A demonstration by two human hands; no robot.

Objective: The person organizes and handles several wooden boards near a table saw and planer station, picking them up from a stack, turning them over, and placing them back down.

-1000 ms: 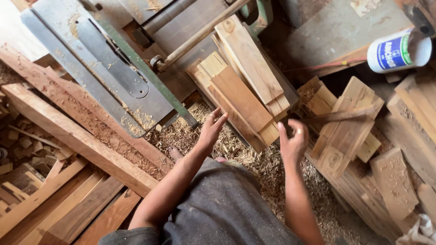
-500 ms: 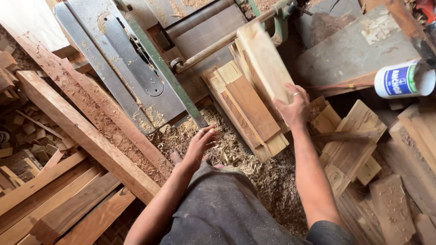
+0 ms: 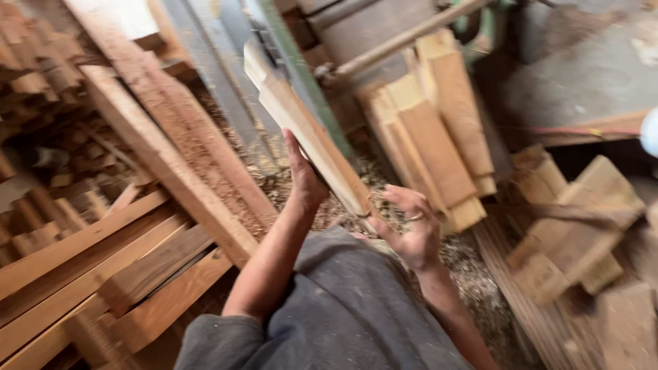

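Sawdust (image 3: 473, 274) covers the floor between piles of wood. Both hands grasp one flat board (image 3: 305, 130), lifted and tilted over the person's lap. The left hand (image 3: 305, 179) holds its side, and the right hand (image 3: 411, 229) grips its near end.

long planks (image 3: 103, 267) left | stacked boards (image 3: 439, 130) on sawdust | offcut blocks (image 3: 582, 226) right | saw table (image 3: 226, 75)

I see little free room — long planks (image 3: 157, 171) crowd my left, stacked boards (image 3: 439, 137) and offcuts (image 3: 582, 226) my right; only the sawdust strip (image 3: 473, 274) beside my knee lies open.
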